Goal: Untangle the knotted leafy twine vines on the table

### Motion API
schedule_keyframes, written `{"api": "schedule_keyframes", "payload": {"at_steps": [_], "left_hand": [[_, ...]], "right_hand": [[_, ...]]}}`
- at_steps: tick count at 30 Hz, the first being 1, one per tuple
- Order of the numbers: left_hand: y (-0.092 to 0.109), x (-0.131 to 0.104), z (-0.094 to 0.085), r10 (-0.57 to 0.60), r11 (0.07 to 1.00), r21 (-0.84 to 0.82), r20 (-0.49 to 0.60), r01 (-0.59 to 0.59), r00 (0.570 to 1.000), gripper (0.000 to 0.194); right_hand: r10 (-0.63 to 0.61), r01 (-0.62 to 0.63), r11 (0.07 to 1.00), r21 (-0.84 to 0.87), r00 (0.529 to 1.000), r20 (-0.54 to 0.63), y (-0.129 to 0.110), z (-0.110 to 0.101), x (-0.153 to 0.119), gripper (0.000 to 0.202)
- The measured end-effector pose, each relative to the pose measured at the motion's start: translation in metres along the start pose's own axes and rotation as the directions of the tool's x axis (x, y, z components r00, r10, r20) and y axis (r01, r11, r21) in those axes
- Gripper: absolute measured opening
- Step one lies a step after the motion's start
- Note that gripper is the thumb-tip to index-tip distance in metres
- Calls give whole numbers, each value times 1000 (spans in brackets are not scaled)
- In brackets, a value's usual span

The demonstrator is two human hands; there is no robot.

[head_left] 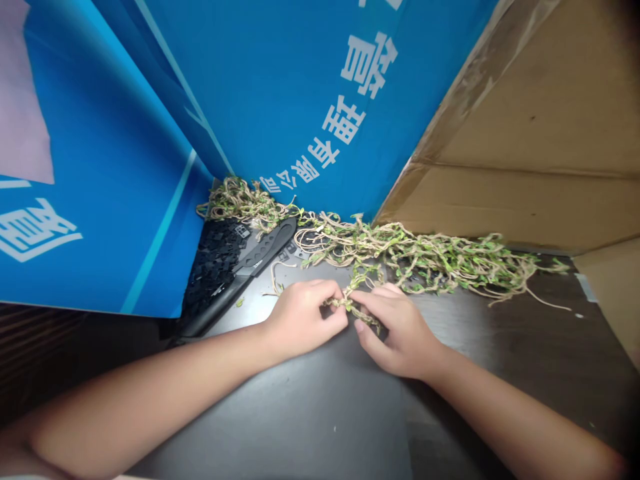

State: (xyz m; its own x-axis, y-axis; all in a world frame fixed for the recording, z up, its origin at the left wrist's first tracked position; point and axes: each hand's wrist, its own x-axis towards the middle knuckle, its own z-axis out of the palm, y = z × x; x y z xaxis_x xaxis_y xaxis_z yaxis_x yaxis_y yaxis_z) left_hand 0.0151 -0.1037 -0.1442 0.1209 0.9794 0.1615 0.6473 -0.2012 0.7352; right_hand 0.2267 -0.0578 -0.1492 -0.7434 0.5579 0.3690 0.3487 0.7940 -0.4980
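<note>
My left hand is closed, its thumb and forefinger pinching a short length of leafy twine garland, beige cord with small green leaves. My right hand curls round the other side of the same piece, thumb and forefinger on either side of the strand. Their exact contact is partly hidden by the fingers. Just beyond both hands lies a long tangled heap of the same leafy twine. A loose cord end rests near my left hand.
Left of the hands lies a long black plastic tool, beside many small black pieces. More twine is bunched in the back corner. Blue panels with white characters and a brown cardboard wall enclose the grey table.
</note>
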Motion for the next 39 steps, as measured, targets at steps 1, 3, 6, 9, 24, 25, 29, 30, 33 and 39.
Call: {"api": "schedule_keyframes", "payload": {"at_steps": [1, 3, 6, 9, 24, 25, 29, 30, 33, 39], "left_hand": [[0, 0, 0, 10, 1000, -1, 4, -10, 1000, 4], [-1, 0, 0, 29, 1000, -3, 9, -29, 1000, 5], [-1, 0, 0, 39, 999, -5, -4, -39, 999, 6], [0, 0, 1, 41, 999, -14, -7, -42, 999, 8], [2, 0, 0, -1, 1000, 14, -37, 1, 999, 7], [2, 0, 0, -4, 1000, 17, -38, 4, 999, 8], [3, 1, 0, -13, 1000, 24, -42, 14, 999, 10], [3, 1, 0, -13, 1000, 21, -43, 13, 999, 10], [3, 1, 0, -10, 1000, 3, -39, 10, 999, 7], [3, 1, 0, -31, 1000, 2, -32, 31, 999, 7]], "right_hand": [[5, -5, 1000, 22, 1000, 0, -1, -1, 1, 34], [-6, 6, 1000, 22, 1000, -5, -1, -1, 2, 28], [-45, 45, 999, -13, 999, -26, 2, 3, 3, 16], [-46, 46, 999, -12, 998, -30, 5, 7, 3, 10], [-9, 12, 995, -100, 1000, 30, 3, 7, 2, 17], [-3, 5, 996, -93, 1000, 24, 3, 7, 2, 18], [-29, 24, 996, -86, 997, -67, 5, 9, 0, 14], [-40, 32, 995, -90, 995, -95, 7, 10, 0, 13], [-51, 39, 995, -87, 989, -140, 11, 13, -1, 14], [6, -15, 998, -56, 988, -155, 10, 13, -1, 6]]}}
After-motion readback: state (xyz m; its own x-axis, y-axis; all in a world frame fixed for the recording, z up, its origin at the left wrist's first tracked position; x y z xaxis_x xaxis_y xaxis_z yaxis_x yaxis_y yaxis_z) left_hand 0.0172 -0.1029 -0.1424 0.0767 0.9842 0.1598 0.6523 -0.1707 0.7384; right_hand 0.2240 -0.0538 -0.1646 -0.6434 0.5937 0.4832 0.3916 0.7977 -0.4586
